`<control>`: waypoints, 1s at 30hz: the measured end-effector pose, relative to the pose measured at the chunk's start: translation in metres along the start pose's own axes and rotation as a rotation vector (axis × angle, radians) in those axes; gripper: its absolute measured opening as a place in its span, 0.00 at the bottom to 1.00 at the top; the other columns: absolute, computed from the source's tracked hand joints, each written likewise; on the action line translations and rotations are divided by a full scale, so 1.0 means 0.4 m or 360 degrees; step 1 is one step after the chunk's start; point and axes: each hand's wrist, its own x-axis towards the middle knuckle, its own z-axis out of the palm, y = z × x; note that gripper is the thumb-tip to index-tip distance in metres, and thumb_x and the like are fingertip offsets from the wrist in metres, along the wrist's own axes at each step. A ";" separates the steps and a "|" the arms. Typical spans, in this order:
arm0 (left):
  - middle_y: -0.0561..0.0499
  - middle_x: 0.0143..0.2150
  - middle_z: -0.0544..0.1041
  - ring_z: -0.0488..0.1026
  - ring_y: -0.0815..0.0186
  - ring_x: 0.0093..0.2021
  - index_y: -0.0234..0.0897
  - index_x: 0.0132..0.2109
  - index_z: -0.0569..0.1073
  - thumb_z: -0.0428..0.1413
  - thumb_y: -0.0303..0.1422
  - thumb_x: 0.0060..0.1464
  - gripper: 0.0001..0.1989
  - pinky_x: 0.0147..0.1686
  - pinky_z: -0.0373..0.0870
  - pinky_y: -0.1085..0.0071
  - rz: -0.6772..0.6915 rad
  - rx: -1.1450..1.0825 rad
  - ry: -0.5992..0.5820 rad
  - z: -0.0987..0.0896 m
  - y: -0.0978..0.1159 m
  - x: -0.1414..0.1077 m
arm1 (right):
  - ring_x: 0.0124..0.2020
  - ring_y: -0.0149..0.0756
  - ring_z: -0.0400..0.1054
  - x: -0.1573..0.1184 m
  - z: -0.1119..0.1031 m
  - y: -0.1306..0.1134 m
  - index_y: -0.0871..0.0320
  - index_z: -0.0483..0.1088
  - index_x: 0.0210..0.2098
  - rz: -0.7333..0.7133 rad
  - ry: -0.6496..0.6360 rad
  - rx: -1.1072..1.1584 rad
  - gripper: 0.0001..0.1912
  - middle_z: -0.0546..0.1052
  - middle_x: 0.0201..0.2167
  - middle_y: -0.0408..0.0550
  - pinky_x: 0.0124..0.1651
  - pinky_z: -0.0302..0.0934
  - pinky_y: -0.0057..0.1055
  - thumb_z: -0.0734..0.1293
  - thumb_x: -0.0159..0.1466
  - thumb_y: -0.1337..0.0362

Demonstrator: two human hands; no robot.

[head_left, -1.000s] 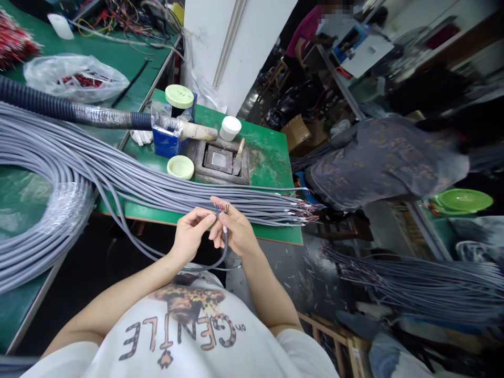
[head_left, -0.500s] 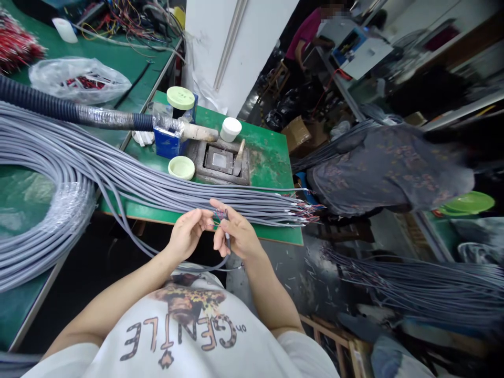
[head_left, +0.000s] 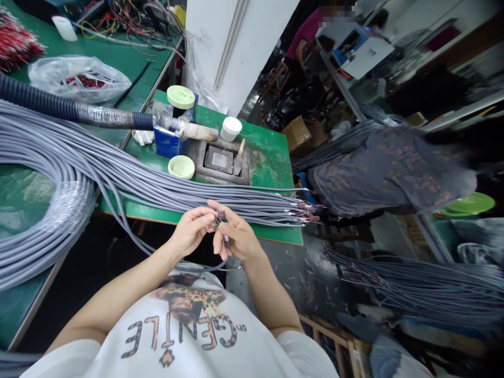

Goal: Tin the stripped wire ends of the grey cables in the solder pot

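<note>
My right hand (head_left: 238,236) is closed round the end of a grey cable (head_left: 227,242), whose thin coloured wires fan out above the thumb. Close on its left, my left hand (head_left: 193,227) pinches some of those wires between thumb and fingertips. Just beyond both hands, a thick bundle of grey cables (head_left: 165,195) lies across the green table (head_left: 271,152), its stripped ends with red and dark wires at the right edge. The lower part of the held cable is partly hidden by my right hand.
Behind the bundle are a square metal pot (head_left: 222,159) with a spatula, a pale green dish (head_left: 181,167), a white jar (head_left: 230,128) and a hose nozzle (head_left: 200,133). Coiled cables (head_left: 73,210) lie left. A person in patterned clothing (head_left: 386,170) is at the right.
My left fingers have shifted slightly right and down among the wires. The wires above my right thumb look more bunched. The cable bundle on the table has not moved.
</note>
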 end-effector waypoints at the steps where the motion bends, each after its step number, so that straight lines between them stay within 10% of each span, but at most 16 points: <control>1: 0.53 0.23 0.75 0.70 0.74 0.21 0.33 0.27 0.77 0.70 0.34 0.35 0.13 0.25 0.71 0.76 -0.0030 -0.0005 0.0008 0.001 0.000 0.000 | 0.11 0.29 0.65 0.000 0.001 -0.001 0.58 0.44 0.67 0.0012 0.0002 -0.0021 0.48 0.76 0.18 0.40 0.13 0.50 0.19 0.68 0.56 0.46; 22: 0.54 0.18 0.70 0.63 0.78 0.17 0.30 0.25 0.75 0.69 0.34 0.35 0.13 0.17 0.60 0.82 -0.0042 0.0132 -0.0033 -0.002 0.018 -0.001 | 0.12 0.27 0.64 0.000 0.006 -0.008 0.57 0.43 0.67 0.0022 -0.0111 -0.0082 0.46 0.76 0.19 0.40 0.12 0.46 0.17 0.68 0.58 0.50; 30: 0.54 0.23 0.73 0.70 0.72 0.22 0.32 0.27 0.71 0.67 0.34 0.39 0.14 0.22 0.68 0.77 0.0088 0.0043 0.0068 0.003 0.013 0.000 | 0.23 0.25 0.63 0.003 0.027 0.022 0.52 0.57 0.54 -0.0445 0.0503 -0.0604 0.31 0.68 0.26 0.36 0.26 0.58 0.23 0.71 0.54 0.65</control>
